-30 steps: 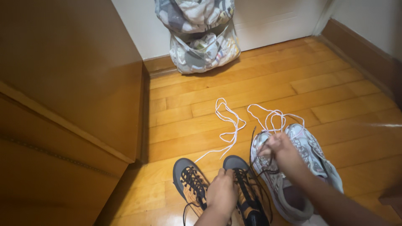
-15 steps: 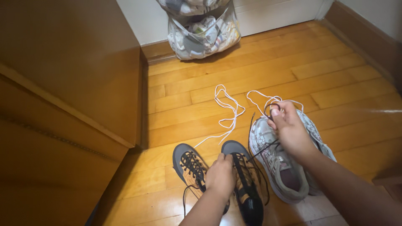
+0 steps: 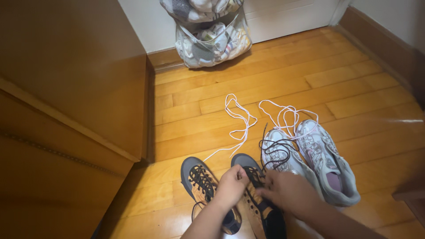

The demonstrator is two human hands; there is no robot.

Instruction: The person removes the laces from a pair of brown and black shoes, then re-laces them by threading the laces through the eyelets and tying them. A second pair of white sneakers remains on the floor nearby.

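Two orange-and-grey shoes with black laces stand on the wooden floor: the left shoe (image 3: 199,181) and the right shoe (image 3: 248,166). My left hand (image 3: 230,183) grips the right shoe at its lacing. My right hand (image 3: 287,190) rests on the same shoe's tongue side, fingers at the black lace (image 3: 274,155), which loops over a grey-white sneaker (image 3: 276,152). A second grey-white sneaker (image 3: 325,161) lies beside it. Loose white laces (image 3: 241,119) trail across the floor ahead.
A wooden cabinet (image 3: 75,88) fills the left side. A mesh bag of clothes (image 3: 212,37) leans against the white wall at the back. A brown skirting board (image 3: 380,40) runs along the right.
My right hand let go of the raised black lace above the grey sneaker and came down onto the orange shoe. The lace now lies looped on the sneaker.
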